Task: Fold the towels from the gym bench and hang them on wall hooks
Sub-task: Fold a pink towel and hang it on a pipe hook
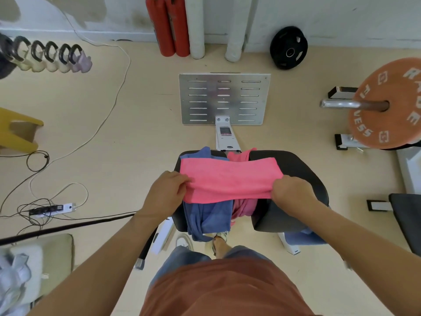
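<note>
A pink towel (227, 179) is stretched flat between my hands above the black padded gym bench (293, 179). My left hand (168, 190) pinches its near left corner and my right hand (291, 192) grips its near right corner. Under it, a blue towel (207, 215) drapes over the bench's left side and hangs toward the floor. A darker pink towel (243, 207) lies crumpled in the bench's middle gap. Another blue towel (303, 238) shows below the bench at the right. No wall hooks are in view.
A slotted metal footplate (224, 99) lies beyond the bench. Red fire extinguishers (168, 26) stand at the wall. An orange weight plate on a bar (387, 103) is at the right, a black plate (288, 47) beyond. Cables and a power strip (52, 209) cover the floor at the left.
</note>
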### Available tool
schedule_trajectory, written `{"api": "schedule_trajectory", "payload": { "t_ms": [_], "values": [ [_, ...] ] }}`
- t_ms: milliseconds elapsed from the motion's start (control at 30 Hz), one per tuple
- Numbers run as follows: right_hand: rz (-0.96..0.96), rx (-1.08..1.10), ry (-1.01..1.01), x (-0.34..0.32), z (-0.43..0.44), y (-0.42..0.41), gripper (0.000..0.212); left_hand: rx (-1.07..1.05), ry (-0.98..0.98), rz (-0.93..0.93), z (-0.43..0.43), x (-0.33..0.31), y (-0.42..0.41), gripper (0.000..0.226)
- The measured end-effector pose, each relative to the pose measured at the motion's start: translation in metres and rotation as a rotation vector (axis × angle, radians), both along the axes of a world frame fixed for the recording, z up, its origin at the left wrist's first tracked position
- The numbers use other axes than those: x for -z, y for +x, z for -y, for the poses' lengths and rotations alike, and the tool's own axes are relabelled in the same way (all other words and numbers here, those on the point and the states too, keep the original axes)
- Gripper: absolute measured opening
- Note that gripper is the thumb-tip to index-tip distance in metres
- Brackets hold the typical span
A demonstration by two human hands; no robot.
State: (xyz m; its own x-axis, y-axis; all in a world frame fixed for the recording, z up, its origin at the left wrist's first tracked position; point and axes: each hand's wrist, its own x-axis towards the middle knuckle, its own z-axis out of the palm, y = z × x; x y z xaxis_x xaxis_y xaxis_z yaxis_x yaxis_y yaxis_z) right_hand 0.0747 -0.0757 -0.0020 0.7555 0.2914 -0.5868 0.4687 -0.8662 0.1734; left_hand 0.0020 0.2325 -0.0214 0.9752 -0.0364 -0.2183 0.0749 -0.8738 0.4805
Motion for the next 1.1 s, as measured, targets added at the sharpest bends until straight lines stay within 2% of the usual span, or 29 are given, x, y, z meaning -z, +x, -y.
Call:
{"api": "schedule_trajectory", "payload": {
  "t_ms": [133,234,334,367,567,634,667,701,768,868,901,934,1001,1035,1101],
  "values": [
    [-0.001,-0.038,-0.023,0.003,0.004,-0.003,0.022,0.064,0.081,0.223,-0.003,-0.016,0.000,0.034],
    [0.084,-0.002,0.121,0.009,0.014,-0.006,0.016,0.201,0.134,0.295,-0.004,-0.005,-0.016,0.018],
    [0.106,0.002,0.135,0.013,0.018,-0.008,0.017,0.320,0.085,0.207,-0.005,0.011,-0.033,0.051],
    [0.093,0.000,0.115,0.013,0.018,-0.008,0.017,0.327,0.073,0.189,-0.006,0.014,-0.036,0.053],
    [0.109,0.065,0.118,0.014,0.021,-0.015,0.010,0.366,0.125,0.203,-0.003,0.020,-0.035,0.035],
    [0.115,0.075,0.138,0.014,0.019,-0.015,0.013,0.350,0.146,0.148,0.000,0.015,-0.034,0.014],
    [0.122,0.081,0.150,0.015,0.018,-0.014,0.014,0.298,0.149,0.073,0.003,0.009,-0.032,0.014],
    [0.135,0.083,0.159,0.014,0.018,-0.014,0.013,0.250,0.180,-0.012,0.008,0.004,-0.030,0.027],
    [0.139,0.043,0.138,0.014,0.017,-0.013,0.008,0.220,0.345,-0.119,0.017,-0.003,-0.022,0.030],
    [0.119,-0.186,0.094,0.011,0.010,-0.018,0.022,0.243,0.474,-0.112,0.039,-0.011,-0.004,0.021],
    [0.098,-0.193,0.081,0.010,0.006,-0.021,0.020,0.265,0.456,-0.085,0.048,-0.010,0.000,0.021],
    [0.089,-0.143,0.069,0.008,0.001,-0.023,0.029,0.284,0.408,-0.070,0.057,-0.009,0.003,0.023],
    [0.122,-0.021,0.073,0.010,-0.006,-0.021,0.059,0.333,0.356,-0.110,0.072,-0.004,0.005,0.031],
    [0.087,-0.013,0.059,0.010,-0.008,-0.021,0.067,0.357,0.382,-0.128,0.077,-0.001,0.005,0.033],
    [0.117,-0.097,0.073,0.017,-0.006,-0.019,0.067,0.385,0.441,-0.108,0.081,0.007,0.004,0.030]
  ]
}}
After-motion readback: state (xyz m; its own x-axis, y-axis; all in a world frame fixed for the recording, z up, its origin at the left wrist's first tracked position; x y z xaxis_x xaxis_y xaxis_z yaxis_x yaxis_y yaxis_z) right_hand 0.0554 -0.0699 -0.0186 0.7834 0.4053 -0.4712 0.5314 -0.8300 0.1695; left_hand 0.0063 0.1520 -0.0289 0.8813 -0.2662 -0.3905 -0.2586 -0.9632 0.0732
